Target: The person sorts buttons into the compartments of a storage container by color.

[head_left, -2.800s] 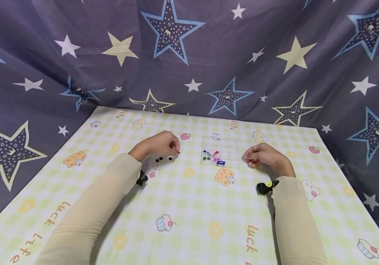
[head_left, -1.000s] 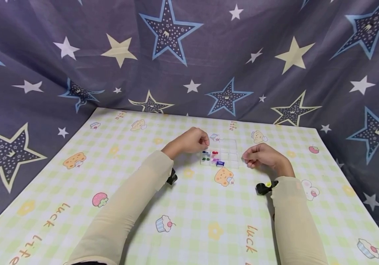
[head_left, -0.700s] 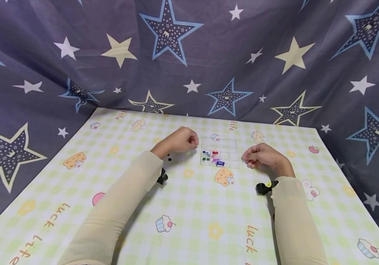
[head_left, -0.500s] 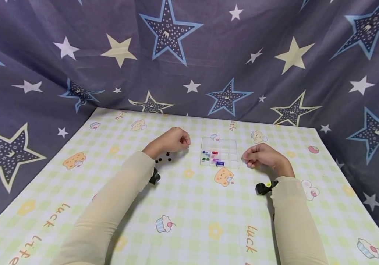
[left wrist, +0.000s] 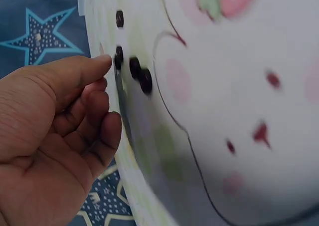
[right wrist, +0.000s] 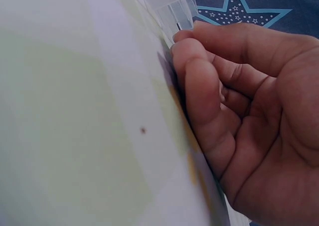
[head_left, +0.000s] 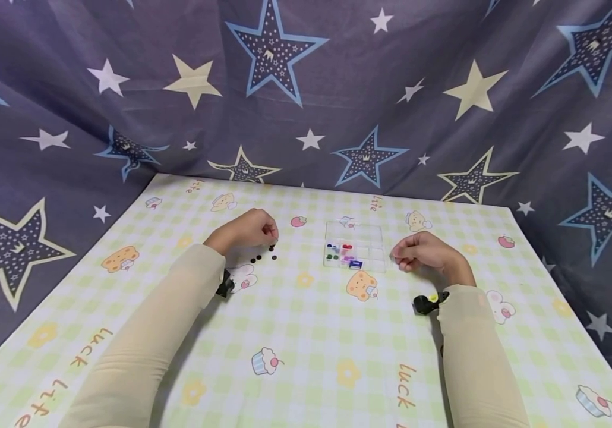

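Observation:
In the head view my left hand (head_left: 247, 229) hovers at the left over several small black beads (head_left: 259, 257) on the tablecloth. The left wrist view shows its thumb and loosely bent fingers at the nearest black bead (left wrist: 118, 55), with nothing visible between them. A clear plastic compartment box (head_left: 372, 252) lies with its lid (head_left: 356, 230) folded back. Blue beads (head_left: 331, 246), red beads (head_left: 347, 246), green beads (head_left: 332, 257) and pink beads (head_left: 346, 259) sit in its left compartments. My right hand (head_left: 426, 252) rests beside the box's right edge, fingers loosely curled, holding nothing visible.
A small dark-blue label (head_left: 356, 264) is at the box's front edge. The patterned tablecloth (head_left: 306, 333) spreads to all sides, with a star-printed curtain (head_left: 306, 83) hanging behind. Each wrist carries a black camera (head_left: 426, 304).
My left hand carried a red bead towards the box, reached over its left side, then came back left to the black beads. More red now shows together in one compartment. The right hand stays put.

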`<state>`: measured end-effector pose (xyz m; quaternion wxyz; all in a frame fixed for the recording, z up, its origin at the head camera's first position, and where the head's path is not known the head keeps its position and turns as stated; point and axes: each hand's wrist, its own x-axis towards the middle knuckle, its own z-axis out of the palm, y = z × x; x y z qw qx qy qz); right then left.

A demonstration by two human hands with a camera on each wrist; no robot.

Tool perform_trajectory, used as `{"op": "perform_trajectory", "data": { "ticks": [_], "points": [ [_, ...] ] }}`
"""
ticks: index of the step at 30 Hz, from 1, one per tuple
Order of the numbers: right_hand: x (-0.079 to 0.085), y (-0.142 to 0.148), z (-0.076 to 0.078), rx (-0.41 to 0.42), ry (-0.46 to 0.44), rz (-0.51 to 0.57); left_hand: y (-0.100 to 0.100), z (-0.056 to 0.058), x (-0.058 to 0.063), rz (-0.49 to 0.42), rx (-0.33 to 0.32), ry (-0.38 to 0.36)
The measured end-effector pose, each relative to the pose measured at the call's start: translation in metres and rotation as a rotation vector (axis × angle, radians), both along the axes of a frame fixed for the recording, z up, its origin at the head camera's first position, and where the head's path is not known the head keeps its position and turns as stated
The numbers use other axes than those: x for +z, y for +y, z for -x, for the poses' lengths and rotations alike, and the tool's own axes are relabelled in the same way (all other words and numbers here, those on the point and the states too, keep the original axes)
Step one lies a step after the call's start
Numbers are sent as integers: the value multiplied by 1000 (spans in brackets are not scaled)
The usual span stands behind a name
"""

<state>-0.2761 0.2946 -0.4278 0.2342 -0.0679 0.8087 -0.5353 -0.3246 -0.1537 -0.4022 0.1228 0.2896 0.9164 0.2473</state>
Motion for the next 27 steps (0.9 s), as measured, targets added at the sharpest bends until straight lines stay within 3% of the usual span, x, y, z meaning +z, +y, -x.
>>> {"op": "perform_trajectory", "data": {
  "ticks": [9,27],
  "points": [
    [1,1,-1,-8,-5,4,-11,0,-1,8,-15,-44],
    [3,-1,-3,-10,-9,10,-5,0,6,68,-89,-81]
  ]
}}
